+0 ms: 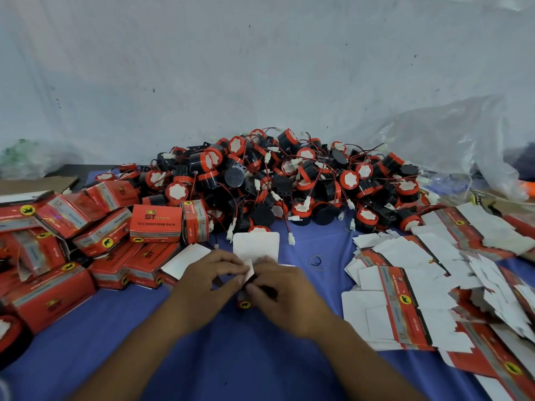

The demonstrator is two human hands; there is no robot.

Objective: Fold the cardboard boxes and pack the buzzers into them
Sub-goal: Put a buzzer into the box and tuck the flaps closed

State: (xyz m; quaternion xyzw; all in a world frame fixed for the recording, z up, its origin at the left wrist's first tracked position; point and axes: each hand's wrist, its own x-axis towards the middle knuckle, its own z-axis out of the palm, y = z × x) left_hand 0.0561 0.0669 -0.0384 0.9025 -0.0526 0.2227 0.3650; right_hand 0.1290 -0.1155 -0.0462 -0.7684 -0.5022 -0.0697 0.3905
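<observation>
Left hand (208, 273) and right hand (280, 287) together, fingers (230, 258) pinching cardboard box (256, 246) between them, white flap open beyond

Box (256, 247) largely behind curled fingers (228, 260).

The left hand (208, 274) and right hand (279, 289) pinch a half-folded cardboard box (256, 246) on the blue bench (231, 360) — buzzers (289, 180) heaped behind, folded boxes (86, 227) left, flat cartons (419, 287) right.

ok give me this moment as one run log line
step: folding box | left hand: pinches box | right hand: pinches box | buzzers: piled behind | flat boxes: right | folded boxes: left
</observation>
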